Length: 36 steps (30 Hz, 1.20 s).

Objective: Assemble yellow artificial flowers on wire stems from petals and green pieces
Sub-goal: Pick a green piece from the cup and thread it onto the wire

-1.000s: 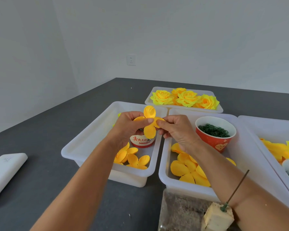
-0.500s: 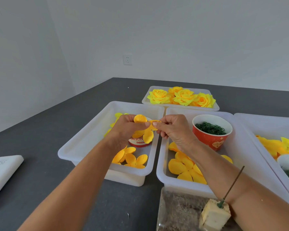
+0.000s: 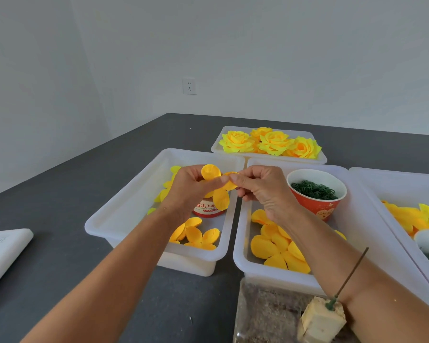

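Pinching one petal cluster [image 3: 218,186] between left hand [image 3: 191,191] and right hand [image 3: 260,186], I see four finished roses [image 3: 270,143], trays of petals left.

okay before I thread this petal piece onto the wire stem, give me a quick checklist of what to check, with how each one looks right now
1. Petal piece held: ok, left hand and right hand both pinch it above the left bin.
2. Centre hole of the petal piece findable: cannot tell, the fingers cover the middle.
3. Wire stem ready: ok, it stands tilted in the foam block, nothing on it.
4. A hand free to take the stem: not ok, both are busy.
5. Path to the stem: not ok, the right forearm lies right beside it.
6. Green pieces at hand: ok, the red cup holds plenty.
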{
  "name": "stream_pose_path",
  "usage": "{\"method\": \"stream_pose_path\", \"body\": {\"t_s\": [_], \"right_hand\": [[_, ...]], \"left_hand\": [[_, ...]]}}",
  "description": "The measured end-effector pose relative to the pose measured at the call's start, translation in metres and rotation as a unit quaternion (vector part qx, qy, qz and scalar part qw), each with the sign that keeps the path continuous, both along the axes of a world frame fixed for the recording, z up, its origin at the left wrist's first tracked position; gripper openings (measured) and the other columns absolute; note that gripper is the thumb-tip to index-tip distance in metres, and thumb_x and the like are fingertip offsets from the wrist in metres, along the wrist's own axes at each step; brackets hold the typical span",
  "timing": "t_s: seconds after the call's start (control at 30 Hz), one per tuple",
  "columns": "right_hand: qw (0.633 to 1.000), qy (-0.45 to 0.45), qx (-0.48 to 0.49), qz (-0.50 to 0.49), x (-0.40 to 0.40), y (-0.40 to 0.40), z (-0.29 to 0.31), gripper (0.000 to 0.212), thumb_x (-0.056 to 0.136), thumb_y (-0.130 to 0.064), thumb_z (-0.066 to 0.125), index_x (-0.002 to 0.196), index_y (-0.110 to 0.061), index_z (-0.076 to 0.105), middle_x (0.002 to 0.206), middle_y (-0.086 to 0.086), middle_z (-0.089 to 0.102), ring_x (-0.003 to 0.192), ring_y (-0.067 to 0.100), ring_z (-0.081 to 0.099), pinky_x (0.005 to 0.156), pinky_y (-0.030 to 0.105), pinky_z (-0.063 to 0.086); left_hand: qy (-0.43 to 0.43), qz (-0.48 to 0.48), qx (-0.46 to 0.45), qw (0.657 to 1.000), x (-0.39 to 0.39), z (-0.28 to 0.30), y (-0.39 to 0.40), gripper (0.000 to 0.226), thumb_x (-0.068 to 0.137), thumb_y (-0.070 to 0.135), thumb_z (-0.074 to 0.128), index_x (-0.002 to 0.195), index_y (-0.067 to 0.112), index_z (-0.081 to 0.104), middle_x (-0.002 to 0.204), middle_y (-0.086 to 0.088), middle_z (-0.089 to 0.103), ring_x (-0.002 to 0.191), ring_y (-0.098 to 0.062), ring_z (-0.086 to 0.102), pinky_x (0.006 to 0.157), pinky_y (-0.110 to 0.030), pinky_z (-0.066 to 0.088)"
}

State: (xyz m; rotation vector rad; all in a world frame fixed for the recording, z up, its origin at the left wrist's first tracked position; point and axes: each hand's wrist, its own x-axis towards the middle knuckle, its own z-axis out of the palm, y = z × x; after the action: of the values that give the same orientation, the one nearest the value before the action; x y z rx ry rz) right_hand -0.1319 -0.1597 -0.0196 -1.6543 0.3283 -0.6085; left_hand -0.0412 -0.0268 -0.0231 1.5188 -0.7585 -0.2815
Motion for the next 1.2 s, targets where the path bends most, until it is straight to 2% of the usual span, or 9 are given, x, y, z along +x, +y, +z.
{"method": "stream_pose_path", "body": {"t_s": [0.13, 0.23, 0.37, 0.67, 0.8, 0.87, 0.97, 1.1, 1.2], "right_hand": [[0.996, 0.021, -0.086, 0.032, -0.001, 0.001, 0.001, 0.019, 0.08, -0.005, 0.071, 0.084, 0.013, 0.065, 0.055, 0.008, 0.059, 0.041, 0.003, 0.054, 0.042, 0.015, 0.046], [0.994, -0.006, -0.072, 0.083, -0.004, 0.001, 0.003, 0.012, 0.081, -0.005, 0.068, 0.081, 0.007, 0.067, 0.054, 0.003, 0.061, 0.044, 0.006, 0.055, 0.045, 0.017, 0.047], [0.992, -0.04, -0.017, 0.118, -0.003, 0.006, 0.004, 0.01, 0.085, -0.009, 0.064, 0.081, -0.001, 0.069, 0.059, 0.003, 0.063, 0.049, 0.007, 0.056, 0.049, 0.019, 0.048], [0.998, -0.012, 0.062, 0.004, 0.0, 0.007, 0.005, 0.022, 0.089, -0.022, 0.062, 0.07, -0.011, 0.067, 0.056, -0.003, 0.068, 0.05, 0.008, 0.063, 0.048, 0.02, 0.053], [0.979, -0.032, 0.166, 0.117, -0.001, 0.006, 0.009, 0.015, 0.09, -0.008, 0.056, 0.082, -0.007, 0.068, 0.069, 0.002, 0.072, 0.062, 0.01, 0.068, 0.057, 0.021, 0.055], [0.982, -0.023, 0.136, 0.126, -0.001, 0.006, 0.01, 0.016, 0.09, -0.004, 0.056, 0.081, -0.009, 0.068, 0.068, 0.001, 0.072, 0.063, 0.011, 0.068, 0.059, 0.021, 0.056], [0.996, 0.003, 0.067, 0.052, -0.003, 0.002, 0.008, 0.012, 0.085, -0.008, 0.064, 0.075, -0.01, 0.069, 0.062, 0.001, 0.069, 0.057, 0.01, 0.064, 0.058, 0.021, 0.054], [0.999, 0.023, -0.032, 0.005, -0.004, 0.0, 0.004, 0.01, 0.081, -0.008, 0.071, 0.074, -0.001, 0.068, 0.056, 0.004, 0.063, 0.045, 0.005, 0.055, 0.05, 0.018, 0.047], [0.998, 0.017, -0.062, -0.001, -0.003, 0.004, 0.002, 0.014, 0.082, -0.009, 0.07, 0.079, 0.005, 0.067, 0.059, 0.007, 0.062, 0.045, 0.002, 0.054, 0.049, 0.015, 0.047]], "left_hand": [[-0.052, 0.015, 0.015, 0.998, -0.002, 0.002, 0.0, 0.009, 0.079, 0.012, 0.072, 0.071, 0.015, 0.069, 0.063, 0.003, 0.065, 0.063, -0.008, 0.058, 0.058, -0.018, 0.048], [0.072, 0.009, 0.018, 0.997, -0.001, 0.006, 0.001, 0.014, 0.081, 0.01, 0.069, 0.068, 0.013, 0.066, 0.058, 0.0, 0.061, 0.058, -0.015, 0.055, 0.053, -0.024, 0.045], [0.198, -0.072, -0.009, 0.978, 0.0, 0.011, 0.002, 0.01, 0.085, 0.007, 0.061, 0.075, 0.008, 0.064, 0.062, -0.004, 0.062, 0.058, -0.019, 0.055, 0.059, -0.027, 0.045], [0.199, -0.07, -0.056, 0.976, -0.002, 0.007, 0.003, 0.021, 0.089, 0.022, 0.057, 0.088, 0.004, 0.066, 0.076, -0.009, 0.071, 0.069, -0.02, 0.068, 0.063, -0.031, 0.057], [0.224, -0.037, -0.026, 0.973, -0.002, 0.008, 0.004, 0.026, 0.087, 0.022, 0.059, 0.1, 0.0, 0.065, 0.082, -0.012, 0.069, 0.071, -0.021, 0.067, 0.062, -0.031, 0.058], [0.219, -0.006, -0.017, 0.975, -0.001, 0.007, 0.004, 0.024, 0.087, 0.02, 0.06, 0.1, 0.001, 0.066, 0.083, -0.012, 0.068, 0.071, -0.022, 0.066, 0.061, -0.031, 0.056], [0.187, -0.03, -0.014, 0.982, -0.002, 0.005, 0.005, 0.016, 0.086, 0.02, 0.061, 0.091, 0.006, 0.069, 0.076, -0.008, 0.071, 0.068, -0.02, 0.067, 0.063, -0.029, 0.054], [0.151, -0.043, -0.013, 0.988, -0.004, 0.006, 0.004, 0.015, 0.073, 0.024, 0.07, 0.083, 0.013, 0.07, 0.066, 0.0, 0.068, 0.059, -0.012, 0.063, 0.054, -0.024, 0.051], [0.111, -0.024, 0.02, 0.993, -0.005, 0.004, 0.003, 0.004, 0.077, 0.014, 0.072, 0.073, 0.015, 0.069, 0.062, 0.003, 0.067, 0.056, -0.009, 0.061, 0.05, -0.021, 0.048]]}}
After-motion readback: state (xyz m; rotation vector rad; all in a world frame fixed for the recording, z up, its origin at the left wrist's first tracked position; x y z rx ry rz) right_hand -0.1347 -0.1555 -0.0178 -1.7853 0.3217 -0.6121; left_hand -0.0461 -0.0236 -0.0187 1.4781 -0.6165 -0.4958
